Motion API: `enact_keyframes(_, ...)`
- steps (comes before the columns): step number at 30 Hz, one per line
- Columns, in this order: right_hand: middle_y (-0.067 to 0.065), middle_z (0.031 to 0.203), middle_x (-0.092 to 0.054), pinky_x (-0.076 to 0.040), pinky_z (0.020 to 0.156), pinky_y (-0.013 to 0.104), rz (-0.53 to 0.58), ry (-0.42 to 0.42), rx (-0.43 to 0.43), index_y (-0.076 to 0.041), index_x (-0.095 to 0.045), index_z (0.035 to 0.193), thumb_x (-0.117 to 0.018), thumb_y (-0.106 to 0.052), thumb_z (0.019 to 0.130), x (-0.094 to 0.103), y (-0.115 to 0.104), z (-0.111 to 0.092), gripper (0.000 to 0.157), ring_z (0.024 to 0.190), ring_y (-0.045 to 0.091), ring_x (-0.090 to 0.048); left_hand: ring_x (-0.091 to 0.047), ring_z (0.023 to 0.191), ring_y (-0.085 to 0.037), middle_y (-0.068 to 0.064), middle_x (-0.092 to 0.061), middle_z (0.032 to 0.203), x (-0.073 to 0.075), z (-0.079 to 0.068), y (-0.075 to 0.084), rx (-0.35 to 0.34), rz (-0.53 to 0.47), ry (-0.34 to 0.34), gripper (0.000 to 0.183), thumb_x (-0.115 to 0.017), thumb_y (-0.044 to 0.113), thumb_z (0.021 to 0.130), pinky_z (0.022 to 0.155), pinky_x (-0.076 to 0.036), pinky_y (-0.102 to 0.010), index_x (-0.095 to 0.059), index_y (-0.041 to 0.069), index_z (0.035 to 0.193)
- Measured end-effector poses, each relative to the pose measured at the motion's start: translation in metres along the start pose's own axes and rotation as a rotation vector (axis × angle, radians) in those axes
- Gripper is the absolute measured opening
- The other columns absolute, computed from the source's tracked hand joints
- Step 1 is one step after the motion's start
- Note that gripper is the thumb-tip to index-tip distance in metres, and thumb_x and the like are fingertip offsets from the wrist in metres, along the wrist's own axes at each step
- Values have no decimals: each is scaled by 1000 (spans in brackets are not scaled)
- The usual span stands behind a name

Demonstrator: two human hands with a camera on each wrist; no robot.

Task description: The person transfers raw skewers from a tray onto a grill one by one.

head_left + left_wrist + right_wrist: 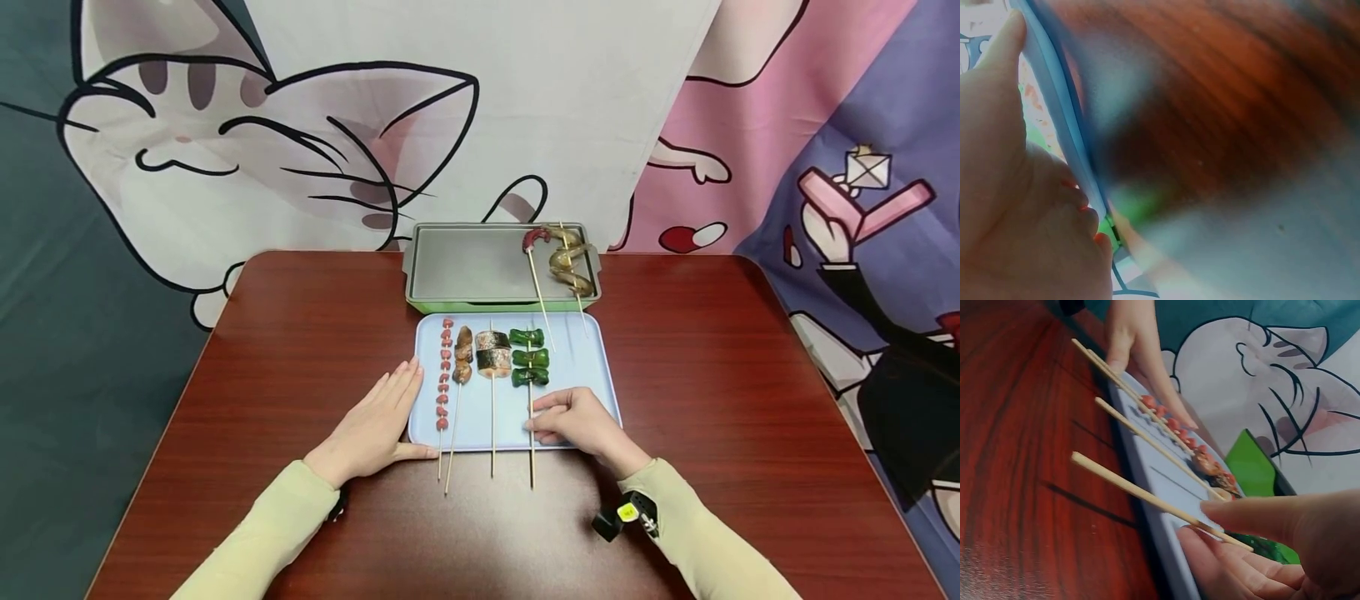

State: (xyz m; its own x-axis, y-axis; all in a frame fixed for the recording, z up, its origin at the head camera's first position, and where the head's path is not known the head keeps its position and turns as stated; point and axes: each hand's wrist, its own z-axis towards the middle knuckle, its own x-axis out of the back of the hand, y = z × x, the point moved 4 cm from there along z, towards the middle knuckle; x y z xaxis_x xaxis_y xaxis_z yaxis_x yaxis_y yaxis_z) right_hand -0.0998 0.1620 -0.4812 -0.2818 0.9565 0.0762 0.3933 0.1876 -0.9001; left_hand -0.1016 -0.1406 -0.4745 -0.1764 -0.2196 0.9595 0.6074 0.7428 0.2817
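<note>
My left hand (372,425) lies along the left edge of a light blue tray (472,429), fingers straight and thumb at the front corner. With thumb and fingers my right hand (583,423) pinches the stick of a green pepper skewer (530,357) on the tray's right side. In the right wrist view, that stick (1138,490) passes between thumb and fingers. Left of it lie a skewer of two thick dark-skinned pieces (492,353), a brown mushroom-like skewer (463,355) and a skewer of small red pieces (444,375).
Behind the tray stands a green grill pan with a grey top (465,262). At its right side lie a dark red curled skewer (535,239) and a brownish wavy skewer (567,262), their sticks reaching over the tray. Everything rests on a brown wooden table (315,333).
</note>
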Motion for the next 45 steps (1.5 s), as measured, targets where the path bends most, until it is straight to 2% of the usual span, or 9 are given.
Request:
enact_keyframes(5, 18, 83, -73, -61, 66, 30, 41, 7, -2, 18, -62, 117, -76, 5, 84, 0, 4, -3, 38, 68, 16, -72, -17, 151, -40, -28, -16, 164, -1, 0, 0, 3, -7, -6, 116, -71, 65, 85, 121, -19, -51, -23, -13, 155)
enact_keyframes(12, 19, 92, -74, -61, 73, 34, 114, -39, 20, 21, -55, 128, -71, 8, 88, 9, 2, -13, 45, 78, 19, -72, -17, 151, -41, -28, -15, 164, -1, -1, 0, 3, -8, -4, 115, -71, 65, 85, 121, -19, -51, -23, -13, 155)
enact_keyframes(22, 22, 95, -73, -61, 74, 35, 115, -32, 67, 22, -55, 128, -70, 8, 90, 21, 3, -25, 43, 81, 18, -72, -18, 151, -41, -28, -17, 164, -1, 0, 0, -3, -6, 4, 115, -71, 65, 85, 121, -19, -51, -24, -14, 155)
enact_keyframes(29, 29, 99, -71, -61, 76, 38, 98, -87, 81, 23, -57, 123, -70, 7, 90, 11, -3, -40, 39, 85, 22, -73, -18, 151, -41, -29, -16, 163, 1, -1, 2, -2, -8, -1, 115, -72, 64, 85, 121, -19, -52, -24, -14, 154)
enact_keyframes(31, 27, 97, -72, -61, 76, 39, 88, -106, 92, 23, -57, 122, -70, 6, 90, 6, -10, -42, 39, 85, 22, -73, -18, 150, -41, -29, -16, 163, 1, -1, 2, -5, -7, 0, 115, -72, 64, 85, 121, -19, -52, -24, -14, 154)
enact_keyframes(36, 26, 96, -72, -61, 76, 40, 28, -121, 185, 23, -57, 122, -70, 4, 91, 0, -38, -37, 39, 82, 22, -73, -18, 150, -41, -29, -18, 163, 1, -1, 2, -10, -6, 9, 114, -72, 64, 85, 121, -20, -51, -25, -14, 154)
enact_keyframes(41, 23, 97, -74, -61, 75, 40, -46, -35, 258, 16, -64, 121, -73, 3, 90, 7, -76, -20, 35, 82, 27, -75, -18, 150, -41, -29, -17, 163, 1, -1, 1, -8, -11, 7, 114, -73, 63, 85, 121, -19, -51, -25, -14, 154)
enact_keyframes(45, 23, 96, -74, -61, 75, 42, -39, 29, 304, 14, -66, 120, -72, 7, 89, 16, -106, 0, 33, 82, 26, -75, -18, 150, -41, -29, -17, 163, 0, -1, 1, -8, -15, 12, 115, -73, 63, 85, 121, -19, -51, -25, -14, 154)
